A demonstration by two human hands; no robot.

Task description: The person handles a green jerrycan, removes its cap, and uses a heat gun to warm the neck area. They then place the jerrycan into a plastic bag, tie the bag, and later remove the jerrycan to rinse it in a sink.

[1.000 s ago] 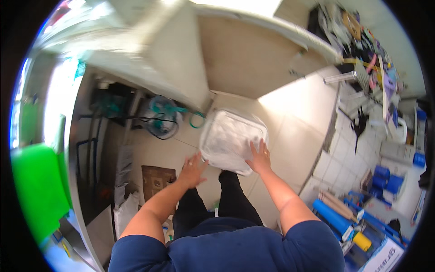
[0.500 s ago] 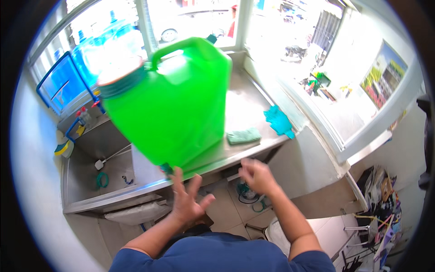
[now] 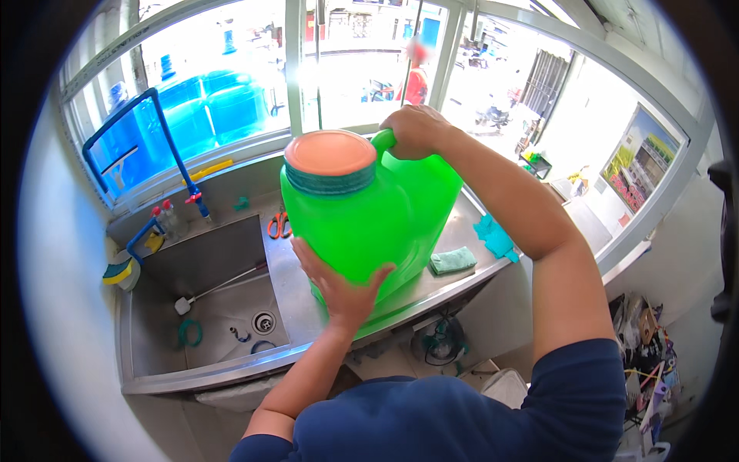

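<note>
A large green jug [image 3: 369,231] is between the person's 2 hands, above the steel bench [image 3: 295,304], roughly upright with its orange lid [image 3: 329,152] and blue-green collar [image 3: 331,182] at its 11 o'clock. Taking 12 o'clock as straight away from the person, the right hand [image 3: 418,131] is at the jug's 1 o'clock, its fingers curled closed around the green handle [image 3: 382,142]; from that hand, the lid is at 8 o'clock and the jug's body at 7. The left hand [image 3: 342,292] is at the jug's 7 o'clock, spread wide, fingers pointing to 11 and thumb to 1, appearing to lie flat against the near wall without wrapping around anything. Seen from this hand, the jug rises toward 1 o'clock. Its base partly overlaps the bench's front edge in view, and I cannot tell whether it rests fully down. Around the jug, orange-handled scissors [image 3: 279,225] lie at 9 o'clock, a folded green cloth [image 3: 453,260] at 4, and a crumpled teal item [image 3: 496,236] at 3, farther out. The sink [image 3: 212,262] opens at 8 o'clock, holding a long-handled white brush [image 3: 183,306].
</note>
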